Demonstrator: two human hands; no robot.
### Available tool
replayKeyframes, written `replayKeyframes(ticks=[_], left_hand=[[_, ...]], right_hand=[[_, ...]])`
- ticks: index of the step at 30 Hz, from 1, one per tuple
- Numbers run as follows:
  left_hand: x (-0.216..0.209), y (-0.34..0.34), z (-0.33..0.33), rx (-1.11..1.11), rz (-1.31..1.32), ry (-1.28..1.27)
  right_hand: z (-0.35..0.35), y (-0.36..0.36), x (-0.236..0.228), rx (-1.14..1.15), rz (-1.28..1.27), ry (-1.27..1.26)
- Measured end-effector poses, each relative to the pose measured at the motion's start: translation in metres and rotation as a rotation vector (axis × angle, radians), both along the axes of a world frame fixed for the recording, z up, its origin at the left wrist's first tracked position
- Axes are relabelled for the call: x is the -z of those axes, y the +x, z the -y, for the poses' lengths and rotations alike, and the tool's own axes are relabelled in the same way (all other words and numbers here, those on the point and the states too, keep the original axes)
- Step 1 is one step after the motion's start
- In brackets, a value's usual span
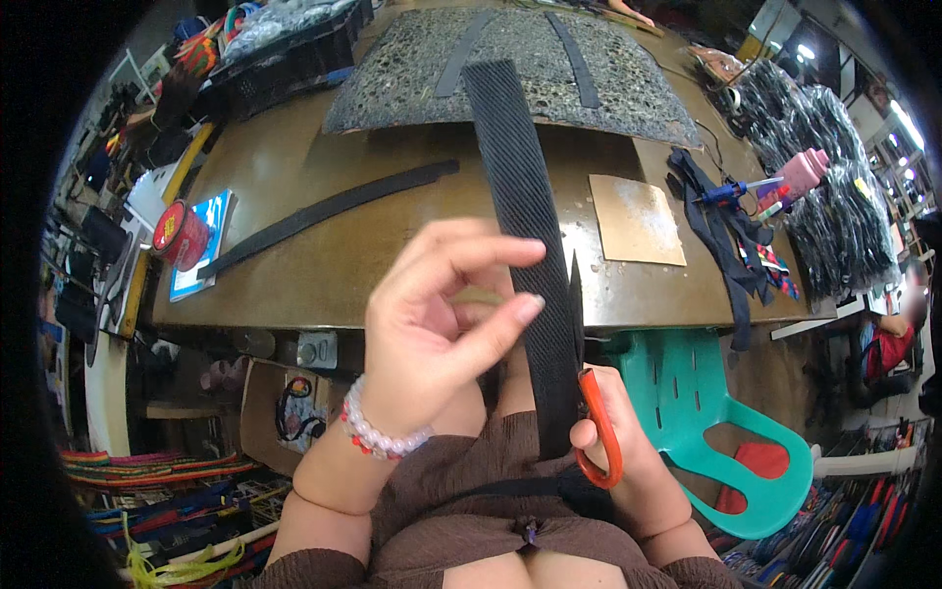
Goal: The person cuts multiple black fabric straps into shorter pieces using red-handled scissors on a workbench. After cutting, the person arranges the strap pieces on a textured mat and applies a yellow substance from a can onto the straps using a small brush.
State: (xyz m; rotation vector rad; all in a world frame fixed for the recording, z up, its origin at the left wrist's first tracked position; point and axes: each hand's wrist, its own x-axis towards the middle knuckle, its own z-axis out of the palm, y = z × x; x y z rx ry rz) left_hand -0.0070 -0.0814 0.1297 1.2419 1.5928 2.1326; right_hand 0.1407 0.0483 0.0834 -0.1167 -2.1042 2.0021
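Note:
A wide black woven strap point(510, 157) stretches in front of me, from my lap out over the table toward the dark mat. My left hand point(427, 304), wearing a beaded bracelet, is at the strap's left side. Its index finger and thumb are spread apart over the strap's face, a gap between their tips; the other fingers curl behind and are partly hidden. In my right hand point(623, 417) is a pair of scissors with orange handles point(605, 447), the dark blades pointing away along the strap's right edge. Whether my right fingers also grip the strap's lower end, I cannot tell.
On the table point(392, 265) lie another black strap point(334, 206), a red round tub point(182, 236), a tan square board point(638, 221) and a speckled mat point(618, 88) with two strips. Black straps, a blue glue gun point(721, 193) and a pink bottle point(805, 169) are right. A green chair point(677, 393) stands below.

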Motion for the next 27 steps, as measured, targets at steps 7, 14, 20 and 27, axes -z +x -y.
replayKeyframes(ticks=[7, 14, 20, 27], left_hand=[[0.003, 0.001, 0.001, -0.036, -0.008, 0.02], [0.002, 0.012, 0.004, 0.053, 0.086, -0.009], [-0.008, 0.0, 0.003, -0.061, -0.124, 0.058], [-0.01, 0.008, 0.002, 0.003, -0.014, 0.089]], right_hand=[[0.005, -0.007, -0.002, 0.017, 0.044, -0.078], [0.003, -0.012, -0.001, 0.021, -0.081, -0.051], [0.002, -0.003, 0.0, 0.002, -0.025, 0.008], [0.003, -0.009, -0.006, 0.0, -0.132, 0.058]])
